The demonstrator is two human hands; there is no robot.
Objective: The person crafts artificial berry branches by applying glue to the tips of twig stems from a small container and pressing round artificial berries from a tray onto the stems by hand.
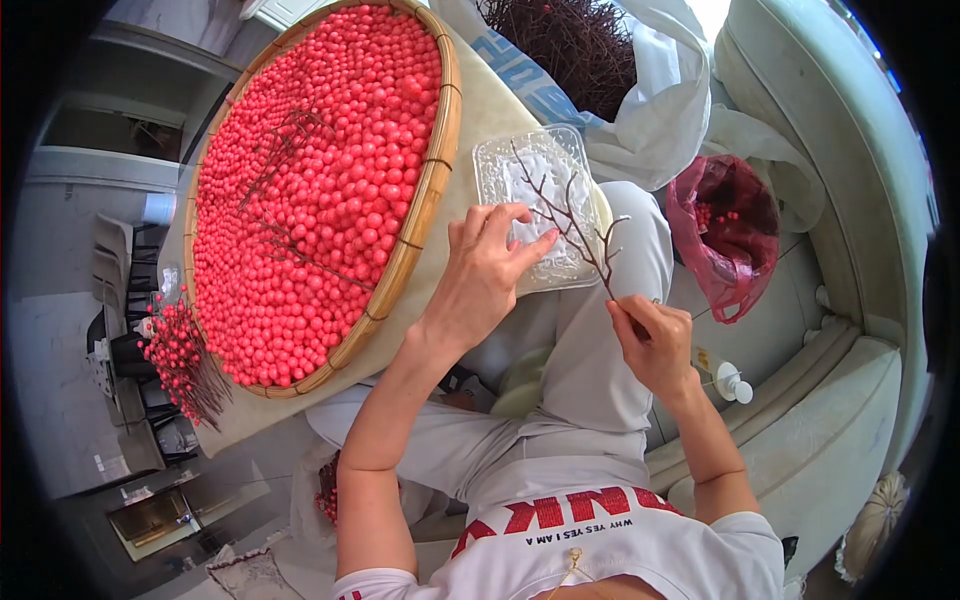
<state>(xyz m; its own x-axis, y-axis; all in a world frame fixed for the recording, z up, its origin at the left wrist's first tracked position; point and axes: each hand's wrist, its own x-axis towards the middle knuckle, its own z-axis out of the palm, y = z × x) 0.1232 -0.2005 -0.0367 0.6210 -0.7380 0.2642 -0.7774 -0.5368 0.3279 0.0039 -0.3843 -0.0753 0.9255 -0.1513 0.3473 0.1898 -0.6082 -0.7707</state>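
Observation:
A thin, dark, bare forked twig (568, 222) is pinched at its lower end in my right hand (655, 340), its branches spreading up and to the left. My left hand (485, 260) is beside it, thumb and index finger apart, near the twig's side branches. I see nothing held between those fingers. Under both the twig and my left fingertips lies a clear, patterned plastic tray (488, 165) with white stuff in it. Whether the left fingertips touch the twig or tray, I cannot tell.
A large round bamboo basket (440, 150) full of pink-red beads (330, 180) stands left on the table (480, 95). Berry-covered sprigs (180, 350) lie at its lower edge. A white bag (655, 100) of dark twigs (575, 50), a red plastic bag (730, 235) and a white pump bottle (720, 375) are nearby.

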